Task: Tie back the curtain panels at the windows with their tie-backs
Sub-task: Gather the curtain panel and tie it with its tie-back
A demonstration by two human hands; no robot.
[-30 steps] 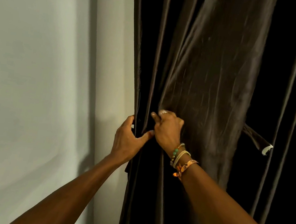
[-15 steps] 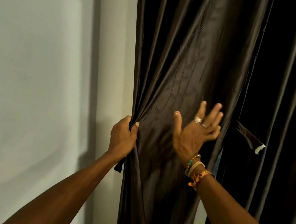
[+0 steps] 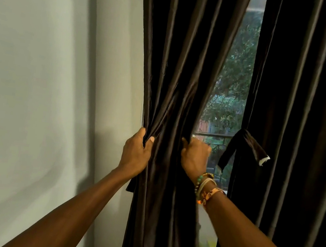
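In the head view, your left hand (image 3: 136, 153) grips the wall-side edge of the left curtain panel (image 3: 182, 63), with the fingers curled round a bunch of folds and the thumb on the front. Your right hand (image 3: 194, 158) grips the same panel's window-side edge at about the same height. Its fingers wrap behind the cloth, so the dark fabric is gathered between your two hands. Bracelets (image 3: 204, 186) sit on your right wrist.

Just right of that hand, a gap between the panels shows the window (image 3: 234, 81), with green leaves and a rail outside. The right curtain panel (image 3: 306, 100) hangs straight beyond the gap. The tie-back (image 3: 246, 143), a dark strip, hangs at that panel's inner edge, level with your hands. One end droops over the gap and the other, white-tipped, sticks out across the panel's front. Neither hand touches it. A pale wall (image 3: 38, 86) fills the left side.
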